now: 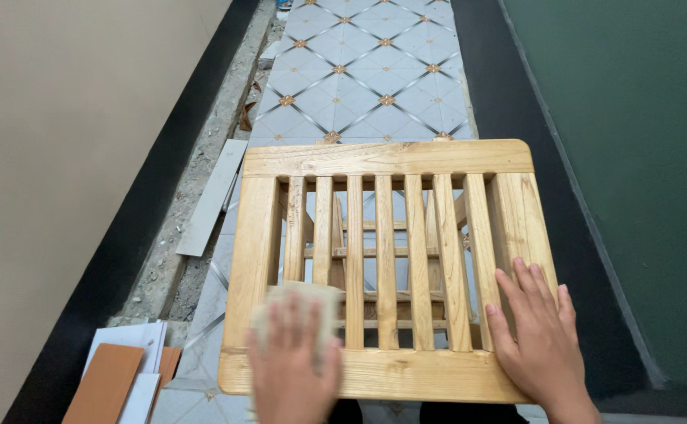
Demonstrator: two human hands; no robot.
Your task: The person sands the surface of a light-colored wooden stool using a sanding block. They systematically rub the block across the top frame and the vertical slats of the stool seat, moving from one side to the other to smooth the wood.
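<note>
pale slatted wooden seat (386, 259) — left hand (295, 369) presses sandpaper (300, 302) flat, right hand (538, 334) splayed open

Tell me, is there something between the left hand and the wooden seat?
Yes. A pale sheet, likely sandpaper, lies under the blurred left hand on the slatted wooden seat. The right hand rests flat on the bare wood, with nothing between.

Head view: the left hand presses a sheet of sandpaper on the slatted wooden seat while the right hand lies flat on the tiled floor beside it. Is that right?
Not quite. In the head view the right hand lies flat on the slatted wooden seat itself, at its right edge, not on the tiled floor. The rest holds: the left hand, blurred, presses a sheet of sandpaper on the seat.
</note>
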